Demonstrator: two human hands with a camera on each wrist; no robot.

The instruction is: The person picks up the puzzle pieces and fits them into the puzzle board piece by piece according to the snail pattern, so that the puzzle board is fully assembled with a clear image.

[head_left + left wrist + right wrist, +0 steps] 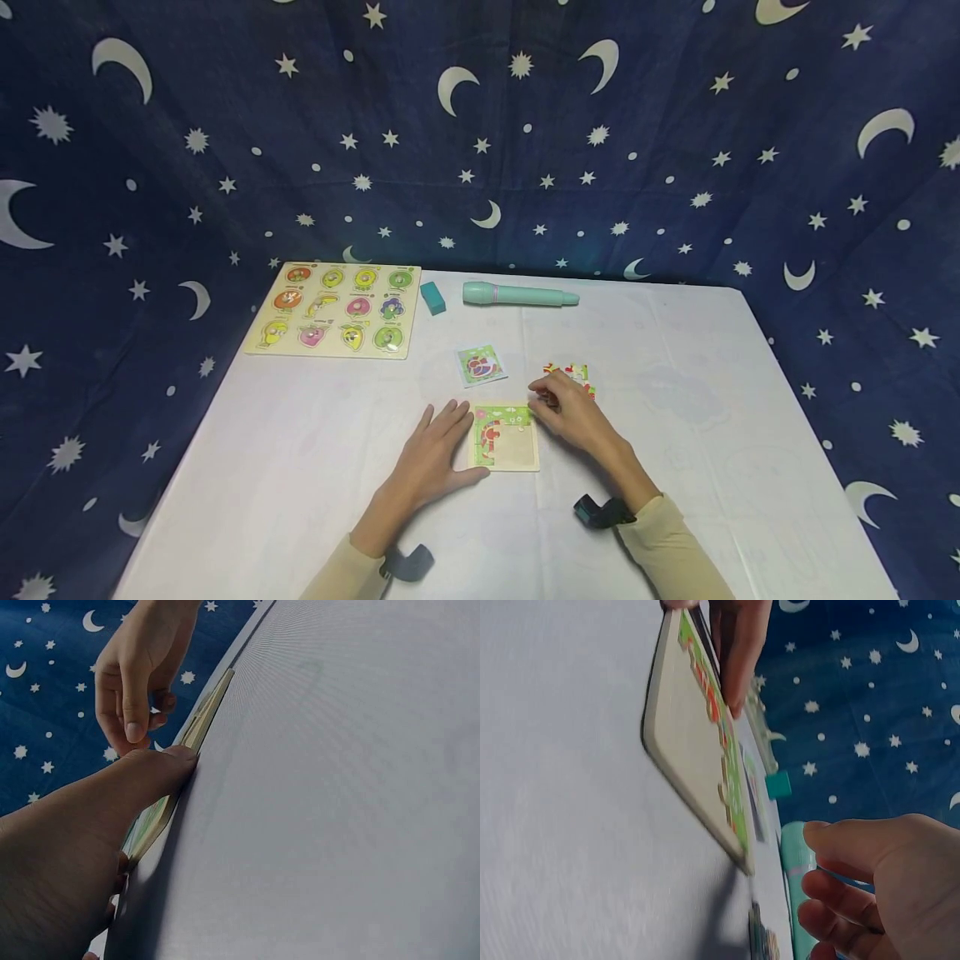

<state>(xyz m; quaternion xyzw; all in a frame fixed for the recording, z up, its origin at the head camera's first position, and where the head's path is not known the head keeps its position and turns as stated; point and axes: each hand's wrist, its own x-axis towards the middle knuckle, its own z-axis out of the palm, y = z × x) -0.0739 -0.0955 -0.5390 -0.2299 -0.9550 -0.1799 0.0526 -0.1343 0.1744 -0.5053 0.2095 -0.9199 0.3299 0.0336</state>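
Observation:
A small square wooden puzzle board (516, 448) lies on the table, with pieces along its top and left side and bare wood at lower right. My left hand (435, 454) rests at its left side, fingers spread, thumb at the bottom edge; the left wrist view shows that thumb (161, 769) against the board's rim. Beside the board's top right corner, my right hand (573, 412) has loosely curled fingers and nothing visible in them. Loose puzzle pieces (577, 372) lie partly hidden behind it. In the right wrist view, the right hand (877, 885) shows a gap between thumb and fingers.
Above the board lies a small square picture card (482, 365). Farther back are a teal block (432, 298) and a mint-green pen-like object (521, 295). A larger fruit puzzle board (337, 312) lies at back left. A starry dark blue cloth (525, 158) hangs behind the table.

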